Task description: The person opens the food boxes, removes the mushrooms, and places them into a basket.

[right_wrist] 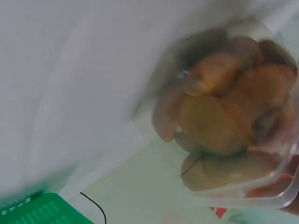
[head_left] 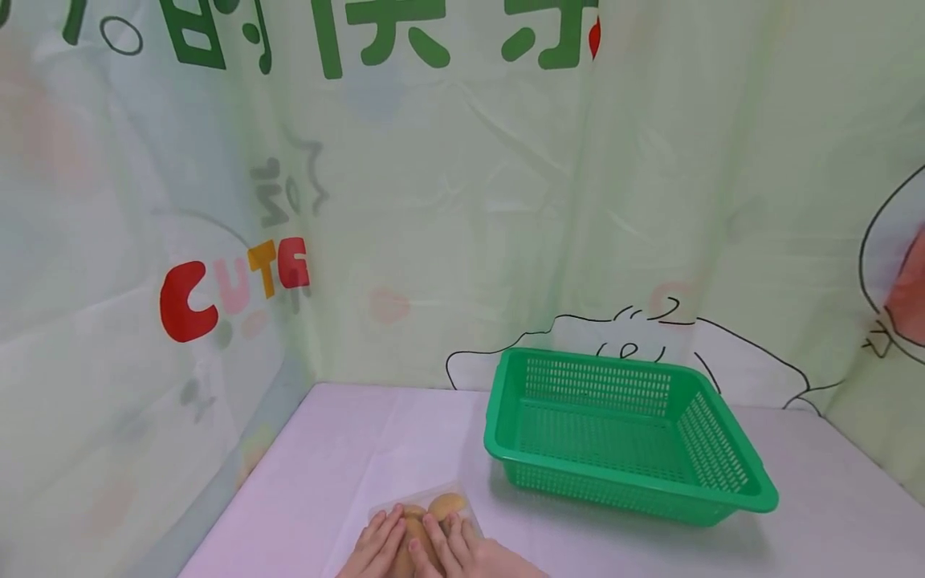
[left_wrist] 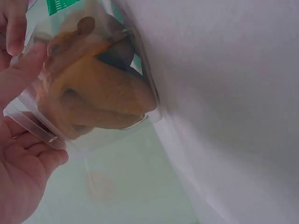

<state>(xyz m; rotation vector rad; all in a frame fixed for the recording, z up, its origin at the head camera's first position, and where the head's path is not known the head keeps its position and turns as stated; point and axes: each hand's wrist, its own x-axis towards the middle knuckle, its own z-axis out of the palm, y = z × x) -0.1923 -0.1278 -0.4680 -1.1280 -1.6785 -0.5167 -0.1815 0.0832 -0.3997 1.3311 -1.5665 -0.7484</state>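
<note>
A clear plastic box [left_wrist: 100,142] holds several tan-brown rounded pieces [right_wrist: 210,121], and their kind does not show. It stands on the near part of the table, its front cut off by the head view's lower edge. My left hand [head_left: 374,546] grips the rim from the left, with curled fingers [left_wrist: 35,151] at the edge and the thumb across the near side. From the right, my right hand [head_left: 466,550] holds the box, its fingers over the top and its thumb apart from them. In the right wrist view that hand is mostly out of frame.
A green plastic basket [head_left: 629,474] with slotted walls sits on the pale table [head_left: 340,457], right of the box and farther back. Printed curtains [head_left: 462,201] hang behind the table and along its left and right sides.
</note>
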